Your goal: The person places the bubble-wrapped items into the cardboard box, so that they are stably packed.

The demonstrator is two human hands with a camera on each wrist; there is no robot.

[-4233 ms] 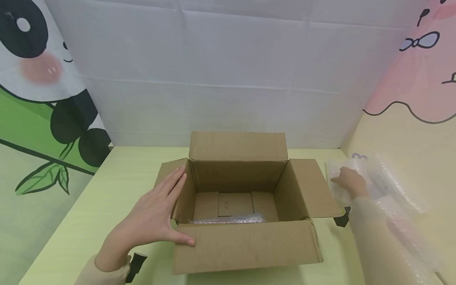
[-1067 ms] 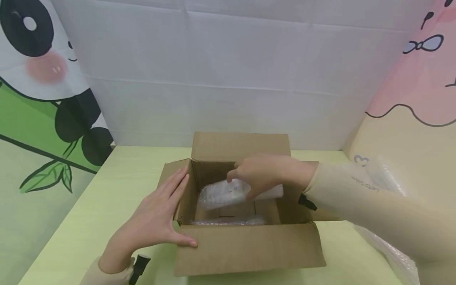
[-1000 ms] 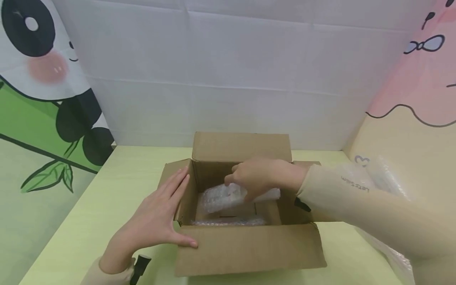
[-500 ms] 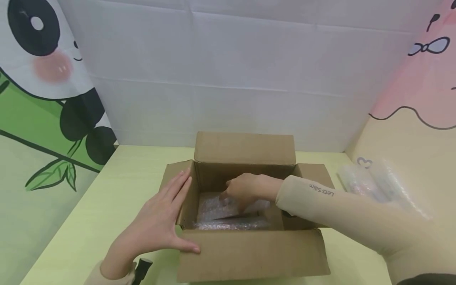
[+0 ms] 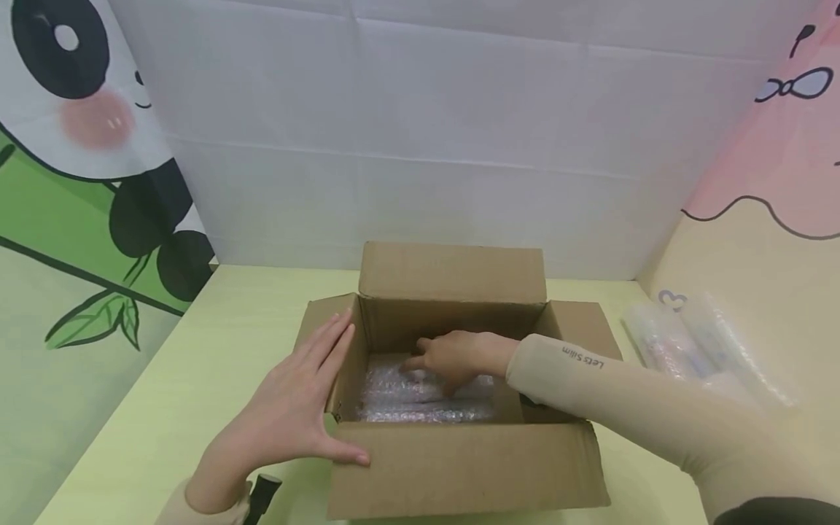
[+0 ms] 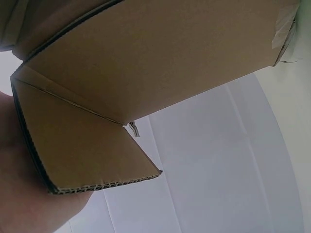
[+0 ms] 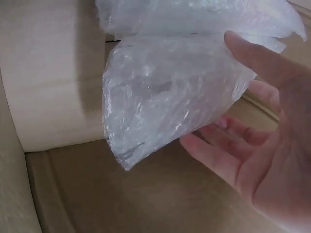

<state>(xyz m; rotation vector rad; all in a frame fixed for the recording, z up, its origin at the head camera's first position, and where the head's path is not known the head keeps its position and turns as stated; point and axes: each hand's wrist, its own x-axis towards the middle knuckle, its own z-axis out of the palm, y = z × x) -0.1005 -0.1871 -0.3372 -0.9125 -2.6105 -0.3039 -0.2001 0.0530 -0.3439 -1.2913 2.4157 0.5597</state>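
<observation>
An open cardboard box (image 5: 459, 467) stands on the table with its flaps folded outward. My left hand (image 5: 289, 394) rests at its left front corner, fingers straight along the left flap, thumb on the front flap. Inside the box, my right hand (image 5: 453, 357) holds a bubble-wrapped package (image 5: 394, 383) low down. In the right wrist view, the thumb lies on one side of this package (image 7: 165, 92) and the fingers on the other. A second bubble-wrapped package (image 5: 426, 415) lies beside it along the front wall. What the wrap contains is hard to make out.
More bubble-wrapped packages (image 5: 676, 339) lie on the right of the table, partly hidden by the right sleeve (image 5: 630, 394). A white cloth backdrop (image 5: 426, 146) hangs behind the table (image 5: 262, 306), with cartoon-printed walls at both sides.
My right hand has brought a bubble-wrapped package from the pile on the right into the box and lowered it beside the one at the front wall. My left hand keeps its place.
</observation>
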